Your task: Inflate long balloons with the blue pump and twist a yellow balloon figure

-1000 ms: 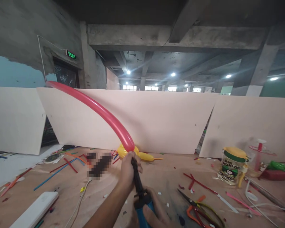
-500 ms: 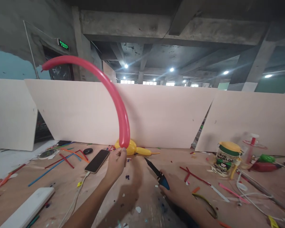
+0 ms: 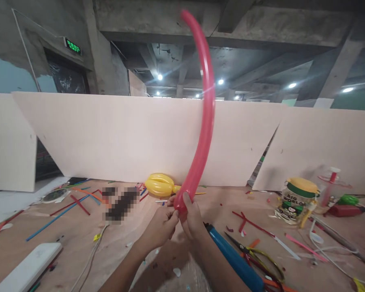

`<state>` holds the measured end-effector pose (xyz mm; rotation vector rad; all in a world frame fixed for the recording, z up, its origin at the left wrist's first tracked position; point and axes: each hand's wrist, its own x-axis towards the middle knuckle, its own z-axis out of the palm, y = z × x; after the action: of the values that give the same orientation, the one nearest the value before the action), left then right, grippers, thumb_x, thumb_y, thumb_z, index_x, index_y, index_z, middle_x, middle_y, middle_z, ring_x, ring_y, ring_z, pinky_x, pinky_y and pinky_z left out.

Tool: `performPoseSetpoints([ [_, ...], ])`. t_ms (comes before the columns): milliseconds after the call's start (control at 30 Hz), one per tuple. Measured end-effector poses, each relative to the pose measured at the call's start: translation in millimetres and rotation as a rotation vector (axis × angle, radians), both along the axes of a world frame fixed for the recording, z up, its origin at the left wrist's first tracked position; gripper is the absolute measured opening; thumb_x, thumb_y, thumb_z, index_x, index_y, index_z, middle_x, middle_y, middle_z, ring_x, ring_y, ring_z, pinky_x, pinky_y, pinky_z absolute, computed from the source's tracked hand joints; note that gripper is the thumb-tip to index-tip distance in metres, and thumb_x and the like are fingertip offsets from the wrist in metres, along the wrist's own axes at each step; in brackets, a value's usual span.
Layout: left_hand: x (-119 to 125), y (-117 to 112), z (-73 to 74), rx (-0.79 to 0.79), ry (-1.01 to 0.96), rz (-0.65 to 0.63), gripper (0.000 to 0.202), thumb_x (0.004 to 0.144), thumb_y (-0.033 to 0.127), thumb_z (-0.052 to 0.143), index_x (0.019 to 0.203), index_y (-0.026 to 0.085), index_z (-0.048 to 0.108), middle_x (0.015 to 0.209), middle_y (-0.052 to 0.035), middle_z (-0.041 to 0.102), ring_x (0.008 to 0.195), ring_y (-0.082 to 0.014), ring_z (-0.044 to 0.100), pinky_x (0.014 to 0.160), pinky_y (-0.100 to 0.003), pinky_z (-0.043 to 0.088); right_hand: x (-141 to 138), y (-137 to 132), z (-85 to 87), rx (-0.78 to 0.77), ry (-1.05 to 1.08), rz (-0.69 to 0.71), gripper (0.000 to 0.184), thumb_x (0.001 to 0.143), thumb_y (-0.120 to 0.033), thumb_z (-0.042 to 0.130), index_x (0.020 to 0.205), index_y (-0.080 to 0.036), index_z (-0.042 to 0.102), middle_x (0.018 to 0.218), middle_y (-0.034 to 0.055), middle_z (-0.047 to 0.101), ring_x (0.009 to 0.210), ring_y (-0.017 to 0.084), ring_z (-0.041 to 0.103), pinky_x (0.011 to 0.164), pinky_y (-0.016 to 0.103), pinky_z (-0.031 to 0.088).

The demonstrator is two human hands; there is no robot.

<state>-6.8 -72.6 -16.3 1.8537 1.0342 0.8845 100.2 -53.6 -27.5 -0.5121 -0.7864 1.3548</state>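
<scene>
A long red balloon [image 3: 207, 105] rises from my hands, inflated and curving up to a blurred tip near the top of the view. My left hand [image 3: 162, 225] pinches its lower end. My right hand [image 3: 192, 213] wraps round the balloon just above, thumb in front. Behind them on the table lies a yellow balloon shape [image 3: 159, 184], partly covered by my fingers. A blue hand pump [image 3: 234, 255] rests under my right forearm, its front end partly hidden. Scissors [image 3: 258, 259] with yellow-green handles lie just right of the pump.
Deflated balloons [image 3: 57, 217] are scattered at left near a white power bank-like block [image 3: 33, 267] and a cable. A lidded plastic jar [image 3: 298, 200] stands at right, with a red-stemmed stand [image 3: 331, 186] behind it. White boards [image 3: 134, 138] wall off the table's back.
My right hand has let go of the pump, now lying on the table, and has taken hold of the red balloon's lower end. The balloon has swung upright and to the right.
</scene>
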Motion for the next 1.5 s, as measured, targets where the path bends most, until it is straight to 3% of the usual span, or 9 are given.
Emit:
performPoseSetpoints([
  [200,2.8,0.2,0.0,-0.034,0.014,0.016,0.048,0.089,0.044,0.033,0.048,0.02,0.043,0.04,0.0017,0.046,0.038,-0.0112,0.04,0.048,-0.025,0.03,3.7,1.9,-6.2,-0.071,-0.198,-0.184,0.04,0.077,-0.054,0.06,0.073,-0.015,0.06,0.065,0.0039,0.065,0.06,0.016,0.061,0.057,0.027,0.047],
  [333,-5.9,5.4,1.7,-0.001,0.079,0.001,0.051,0.088,0.047,0.038,0.045,0.019,0.039,0.041,0.0024,0.041,0.042,-0.0112,0.038,0.049,-0.025,0.029,18.9,8.0,-6.8,-0.083,-0.418,-0.153,0.045,0.073,-0.06,0.06,0.068,-0.016,0.055,0.057,0.001,0.062,0.053,0.014,0.058,0.055,0.026,0.045],
  [467,-18.0,12.2,4.1,0.031,-0.166,0.141,0.035,0.08,0.045,0.057,0.06,0.017,0.049,0.054,0.0026,0.046,0.054,-0.0119,0.044,0.052,-0.023,0.032,20.9,2.3,-11.3,-0.092,-0.472,0.067,0.045,0.07,-0.061,0.06,0.071,-0.016,0.052,0.045,-0.0038,0.055,0.037,0.01,0.05,0.042,0.022,0.039],
  [600,-18.8,8.7,7.7,-0.303,-0.594,-0.01,0.035,0.073,0.044,0.067,0.092,0.016,0.055,0.075,-0.0024,0.058,0.068,-0.0154,0.057,0.06,-0.025,0.044,0.3,-19.8,-20.9,-0.116,-0.553,0.39,0.041,0.071,-0.055,0.063,0.067,-0.015,0.053,0.037,-0.0031,0.052,0.029,0.009,0.043,0.034,0.02,0.032],
  [700,-14.4,3.9,9.0,-0.504,-0.858,0.074,0.036,0.068,0.039,0.073,0.088,0.017,0.053,0.066,0.002,0.054,0.052,-0.0107,0.053,0.048,-0.022,0.043,-13.2,-31.3,-25.5,-0.141,-0.535,0.606,0.039,0.07,-0.053,0.063,0.067,-0.015,0.054,0.036,-0.0043,0.051,0.028,0.009,0.041,0.034,0.021,0.036],
  [833,-8.5,2.3,7.2,-0.522,-0.987,0.124,0.029,0.069,0.034,0.072,0.074,0.017,0.049,0.054,0.0055,0.048,0.041,-0.0061,0.042,0.039,-0.018,0.035,-12.4,-32.5,-20.8,-0.124,-0.52,0.773,0.043,0.07,-0.055,0.063,0.063,-0.014,0.054,0.039,-0.0023,0.054,0.031,0.009,0.046,0.034,0.02,0.038],
  [1033,-1.7,3.0,2.7,-0.503,-0.92,0.174,0.034,0.069,0.04,0.07,0.066,0.016,0.045,0.046,0.0047,0.045,0.037,-0.0063,0.04,0.037,-0.017,0.032,-1.5,-32.6,-12.4,-0.081,-0.684,0.734,0.041,0.075,-0.053,0.056,0.058,-0.015,0.052,0.038,-0.0026,0.053,0.029,0.008,0.045,0.032,0.019,0.033],
  [1267,0.6,1.4,5.2,-0.482,-1.037,0.23,0.035,0.066,0.037,0.074,0.071,0.016,0.045,0.054,0.006,0.047,0.04,-0.0061,0.043,0.039,-0.018,0.036,-1.0,-35.4,-0.5,-0.025,-0.973,0.57,0.038,0.087,-0.03,0.044,0.052,-0.016,0.05,0.034,-0.0055,0.045,0.028,0.006,0.039,0.034,0.018,0.03],
  [1500,2.2,-0.7,9.5,-0.439,-1.076,0.275,0.035,0.065,0.034,0.075,0.074,0.016,0.047,0.058,0.0061,0.048,0.042,-0.0053,0.044,0.039,-0.018,0.037,0.8,-36.1,-0.2,0.031,-1.1,0.482,0.035,0.087,-0.03,0.042,0.056,-0.017,0.051,0.041,-0.004,0.049,0.03,0.008,0.041,0.035,0.02,0.033],
])
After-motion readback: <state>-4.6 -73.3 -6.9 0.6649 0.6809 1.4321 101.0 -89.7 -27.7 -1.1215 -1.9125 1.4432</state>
